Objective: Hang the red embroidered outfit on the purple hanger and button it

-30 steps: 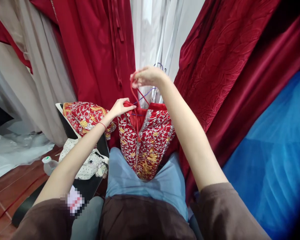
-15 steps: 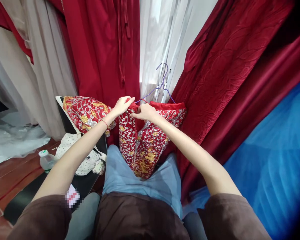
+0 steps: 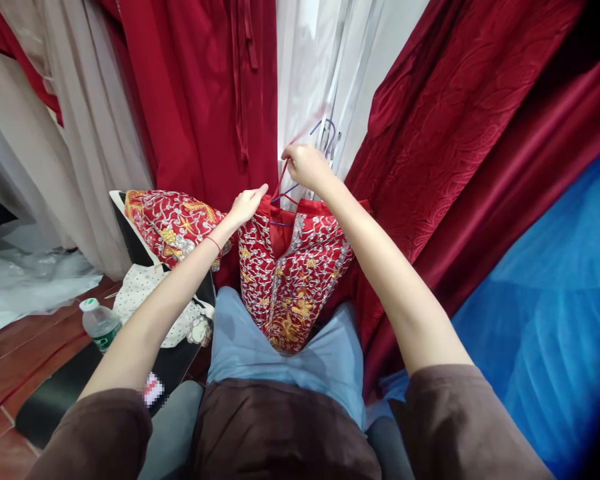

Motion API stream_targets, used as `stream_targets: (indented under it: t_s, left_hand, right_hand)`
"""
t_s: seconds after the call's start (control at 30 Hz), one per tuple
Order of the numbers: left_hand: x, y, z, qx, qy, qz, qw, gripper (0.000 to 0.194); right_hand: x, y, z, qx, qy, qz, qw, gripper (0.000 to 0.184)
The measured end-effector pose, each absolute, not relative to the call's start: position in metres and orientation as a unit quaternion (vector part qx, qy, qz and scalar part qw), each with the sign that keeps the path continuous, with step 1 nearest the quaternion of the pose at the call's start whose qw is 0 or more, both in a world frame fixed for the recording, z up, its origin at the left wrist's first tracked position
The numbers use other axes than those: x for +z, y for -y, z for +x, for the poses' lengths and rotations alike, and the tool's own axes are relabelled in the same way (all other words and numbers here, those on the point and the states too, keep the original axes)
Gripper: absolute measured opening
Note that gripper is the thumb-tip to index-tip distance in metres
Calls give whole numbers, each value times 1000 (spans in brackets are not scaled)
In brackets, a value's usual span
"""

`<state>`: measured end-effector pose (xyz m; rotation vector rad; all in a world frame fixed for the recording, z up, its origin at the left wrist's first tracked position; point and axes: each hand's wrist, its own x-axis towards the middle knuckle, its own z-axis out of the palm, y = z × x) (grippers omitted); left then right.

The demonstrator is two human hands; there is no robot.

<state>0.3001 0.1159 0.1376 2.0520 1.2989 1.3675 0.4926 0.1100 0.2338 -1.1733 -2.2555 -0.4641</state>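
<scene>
Head view: the left hand [image 3: 249, 205] gripped the collar [image 3: 266, 205] of the red jacket [image 3: 305, 280], on its purple hanger [image 3: 331, 128] at the lap [image 3: 285, 373]; the right hand [image 3: 307, 165] clasped a red cord [image 3: 282, 177], seemingly only partly worked through, its end loose.

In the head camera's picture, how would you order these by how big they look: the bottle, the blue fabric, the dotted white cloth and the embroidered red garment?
Largest to smallest:
1. Blue fabric
2. Embroidered red garment
3. Dotted white cloth, partly hidden
4. Bottle
</scene>
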Motion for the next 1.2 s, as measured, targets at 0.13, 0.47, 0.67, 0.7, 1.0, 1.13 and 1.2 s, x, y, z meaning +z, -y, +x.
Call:
stream_targets:
  t_s: [0.13,0.47,0.67,0.7,1.0,1.13,1.2]
  left_hand:
    - [138,-113,299,497,-468,714,160,30]
    - [177,-116,274,309,-612,713,145,21]
    - [193,-130,268,216,-667,710,63,11]
    - [190,-132,269,222,-672,705,47,8]
    - [184,-137,285,312,-689,654,-13,41]
    - [196,-148,302,371,-676,635,-53,41]
    - [202,-154,310,410,-654,633,-56,42]
  right_hand:
    - [229,-124,489,-121,886,-409,184,51]
    - [210,-96,651,-181,746,-619,166,40]
    - [180,-110,699,-65,790,-604,88,40]
    - [177,-111,700,-71,798,-591,91,39]
    - [166,-90,694,-234,766,-589,109,31]
    - [170,-79,695,-258,742,-603,139,35]
    - [172,-76,696,-261,729,-610,169,36]
